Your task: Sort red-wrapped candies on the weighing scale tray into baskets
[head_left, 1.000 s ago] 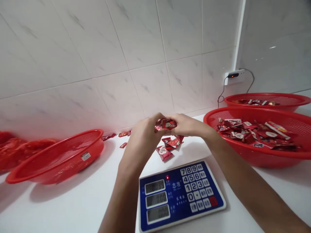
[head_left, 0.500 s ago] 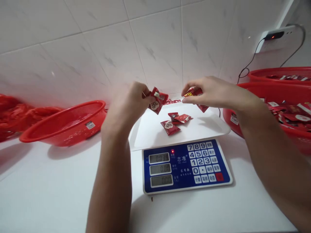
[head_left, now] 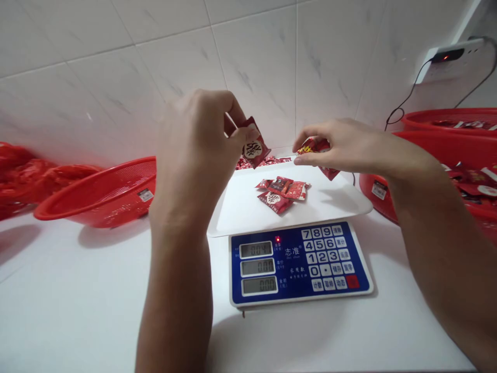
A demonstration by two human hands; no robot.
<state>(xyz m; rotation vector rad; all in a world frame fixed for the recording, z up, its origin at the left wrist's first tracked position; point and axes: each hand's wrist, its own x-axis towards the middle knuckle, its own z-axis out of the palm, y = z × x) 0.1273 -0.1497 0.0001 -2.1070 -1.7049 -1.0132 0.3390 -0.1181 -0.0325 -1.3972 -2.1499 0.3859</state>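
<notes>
My left hand (head_left: pixel 202 145) is raised over the left side of the scale's white tray (head_left: pixel 248 217), its thumb and fingers pinching a small red candy packet (head_left: pixel 254 150) with a pale round label. Over the tray's right side, my right hand (head_left: pixel 345 142) is closed round red candy packets (head_left: pixel 329 172), one with yellow print; the palm hides part of them. Between and below the hands, several red packets (head_left: pixel 281 187) lie in a small overlapping pile on the tray. The blue keypad panel (head_left: pixel 295 290) of the scale faces me, with its displays lit.
To the left stand a red plastic basket (head_left: pixel 116 176) and a heap of red bags (head_left: pixel 23 176). Red baskets (head_left: pixel 392 150) holding packets stand on the right. More red packets (head_left: pixel 272 160) lie behind the tray. A tiled wall (head_left: pixel 264 62) closes off the back, with a power strip (head_left: pixel 452 65).
The pile on the tray has gained a packet at its left. My left hand has risen, still pinching a packet. The top display reading has changed. My right hand has hardly moved.
</notes>
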